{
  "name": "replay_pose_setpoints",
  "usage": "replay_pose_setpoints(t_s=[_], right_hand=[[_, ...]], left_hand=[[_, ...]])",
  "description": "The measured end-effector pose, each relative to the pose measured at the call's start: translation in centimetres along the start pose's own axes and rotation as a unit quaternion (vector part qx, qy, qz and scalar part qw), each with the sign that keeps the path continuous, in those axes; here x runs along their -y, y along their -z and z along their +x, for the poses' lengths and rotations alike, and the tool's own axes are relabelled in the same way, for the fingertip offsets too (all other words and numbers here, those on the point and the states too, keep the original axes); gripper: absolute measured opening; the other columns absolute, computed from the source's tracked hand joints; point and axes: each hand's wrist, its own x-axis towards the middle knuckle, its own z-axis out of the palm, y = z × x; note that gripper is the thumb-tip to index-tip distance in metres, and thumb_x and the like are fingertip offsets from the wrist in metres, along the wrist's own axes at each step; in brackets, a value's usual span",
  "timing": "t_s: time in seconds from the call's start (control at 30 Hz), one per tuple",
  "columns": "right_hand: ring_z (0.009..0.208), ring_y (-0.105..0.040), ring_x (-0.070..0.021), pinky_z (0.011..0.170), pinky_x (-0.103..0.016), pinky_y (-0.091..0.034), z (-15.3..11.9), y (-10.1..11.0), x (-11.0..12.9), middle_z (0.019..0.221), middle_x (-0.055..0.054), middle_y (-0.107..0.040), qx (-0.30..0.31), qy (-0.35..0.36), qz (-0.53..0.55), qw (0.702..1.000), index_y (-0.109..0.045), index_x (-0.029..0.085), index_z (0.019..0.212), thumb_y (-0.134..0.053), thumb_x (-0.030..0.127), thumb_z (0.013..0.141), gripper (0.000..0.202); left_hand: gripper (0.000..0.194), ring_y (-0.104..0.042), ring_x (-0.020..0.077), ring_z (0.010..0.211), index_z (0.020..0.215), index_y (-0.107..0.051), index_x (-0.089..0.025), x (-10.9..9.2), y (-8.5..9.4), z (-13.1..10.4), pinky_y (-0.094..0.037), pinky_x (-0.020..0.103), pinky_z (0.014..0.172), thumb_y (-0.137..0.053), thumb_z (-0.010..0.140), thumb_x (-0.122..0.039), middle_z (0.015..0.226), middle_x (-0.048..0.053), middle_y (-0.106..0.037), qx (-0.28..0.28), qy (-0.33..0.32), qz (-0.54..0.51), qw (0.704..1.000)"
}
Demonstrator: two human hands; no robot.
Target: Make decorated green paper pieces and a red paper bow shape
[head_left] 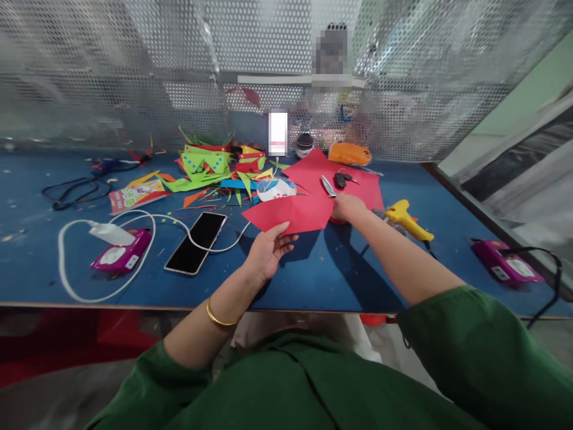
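Observation:
My left hand (pixel 271 248) pinches the lower edge of a cut piece of red paper (pixel 290 214), its thumb on top and its fingers below. At the paper's right end, my right hand (pixel 348 208) is closed around scissors (pixel 328 186), whose blades point up and to the left. The scissors' handles are mostly hidden by the hand. Behind lies a larger red sheet (pixel 308 170) with a black key fob (pixel 340 180) on it.
Green cut-paper shapes (pixel 203 164) and colored scraps lie at the back left. A black phone (pixel 196 243), white cable and purple power strip (pixel 122 254) are on the left. Toward the right are a yellow glue gun (pixel 405 219), an orange packet (pixel 350 153) and another purple strip (pixel 505 261).

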Motion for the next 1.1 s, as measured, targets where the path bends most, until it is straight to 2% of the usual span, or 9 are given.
replay_pose_setpoints(t_s=[0.13,0.3,0.47,0.5,0.6,0.7,0.83,0.93,1.1], right_hand=[[0.102,-0.067,-0.0214,0.086,-0.041,-0.058,0.7,1.2,-0.9,0.121,-0.01,-0.066,0.015,-0.01,0.09,0.996,-0.062,0.015,0.123,-0.064,0.037,0.095,0.035],[0.059,-0.062,-0.0149,0.055,-0.028,-0.05,0.0,4.0,-2.3,0.08,-0.012,-0.071,-0.032,-0.019,0.258,0.965,-0.068,0.007,0.112,-0.061,0.019,0.091,0.026],[0.043,-0.048,-0.0114,0.043,-0.029,-0.043,-5.0,3.5,-3.0,0.076,-0.003,-0.065,-0.146,-0.013,0.39,0.909,-0.04,0.014,0.149,-0.065,0.03,0.087,0.068],[0.043,-0.048,-0.0115,0.043,-0.028,-0.044,-6.6,2.7,-2.9,0.072,0.001,-0.061,-0.167,0.004,0.424,0.89,-0.039,0.018,0.149,-0.065,0.036,0.087,0.069],[0.042,-0.046,-0.0091,0.038,-0.024,-0.039,-11.0,-0.2,-2.2,0.067,0.006,-0.051,-0.16,0.086,0.627,0.757,-0.059,0.024,0.126,-0.07,0.05,0.082,0.052],[0.044,-0.048,-0.0079,0.038,-0.022,-0.038,-13.7,-2.6,-1.6,0.074,0.005,-0.058,-0.074,0.111,0.681,0.72,-0.062,0.026,0.123,-0.072,0.05,0.083,0.048],[0.058,-0.058,-0.0116,0.055,-0.025,-0.05,-14.3,-3.2,-1.6,0.072,0.003,-0.06,0.017,0.137,0.672,0.728,-0.063,0.025,0.124,-0.078,0.048,0.079,0.054],[0.075,-0.064,-0.0186,0.066,-0.03,-0.054,-14.1,-2.6,-2.0,0.083,-0.002,-0.063,0.065,0.209,0.642,0.735,-0.059,0.026,0.127,-0.074,0.063,0.077,0.064],[0.067,-0.053,-0.0141,0.058,-0.025,-0.047,-14.1,-2.5,-2.1,0.085,-0.001,-0.058,0.09,0.231,0.592,0.767,-0.058,0.025,0.128,-0.064,0.068,0.082,0.063]], left_hand=[[0.014,-0.066,0.012,0.057,0.078,-0.07,-0.013,0.1,0.1,0.2,-0.045,0.022,0.051,-0.08,0.069,-0.019,0.067,0.003,-0.07,-0.002,-0.005,-0.008,1.0],[0.011,-0.065,0.0128,0.056,0.073,-0.068,-0.013,-0.6,-0.4,0.0,-0.046,0.023,0.052,-0.078,0.071,-0.017,0.063,0.002,-0.068,-0.01,-0.012,-0.017,1.0],[0.013,-0.065,0.0127,0.056,0.072,-0.067,-0.015,-2.0,-1.7,0.0,-0.045,0.023,0.052,-0.08,0.069,-0.018,0.062,0.001,-0.068,-0.018,-0.027,-0.012,0.999],[0.014,-0.064,0.0125,0.056,0.073,-0.067,-0.015,-2.3,-2.0,0.1,-0.045,0.022,0.052,-0.08,0.069,-0.019,0.062,0.001,-0.068,-0.016,-0.032,-0.012,0.999],[0.018,-0.063,0.0116,0.057,0.075,-0.068,-0.015,-2.8,-3.0,0.5,-0.043,0.022,0.052,-0.083,0.067,-0.021,0.064,0.0,-0.068,-0.002,-0.052,-0.017,0.999],[0.022,-0.063,0.0111,0.057,0.077,-0.069,-0.015,-3.3,-3.8,1.0,-0.044,0.022,0.051,-0.085,0.065,-0.023,0.067,0.001,-0.069,0.004,-0.066,-0.018,0.998],[0.022,-0.062,0.0107,0.057,0.08,-0.07,-0.014,-4.1,-4.3,1.6,-0.044,0.021,0.049,-0.085,0.066,-0.025,0.069,0.001,-0.07,-0.003,-0.088,-0.029,0.996],[0.024,-0.063,0.011,0.057,0.079,-0.072,-0.014,-4.8,-4.4,1.9,-0.046,0.021,0.049,-0.086,0.066,-0.027,0.068,0.001,-0.071,-0.007,-0.11,-0.031,0.993],[0.024,-0.064,0.0133,0.058,0.073,-0.072,-0.012,-4.7,-4.4,2.1,-0.05,0.024,0.052,-0.087,0.064,-0.029,0.063,0.001,-0.068,-0.024,-0.136,-0.022,0.99]])
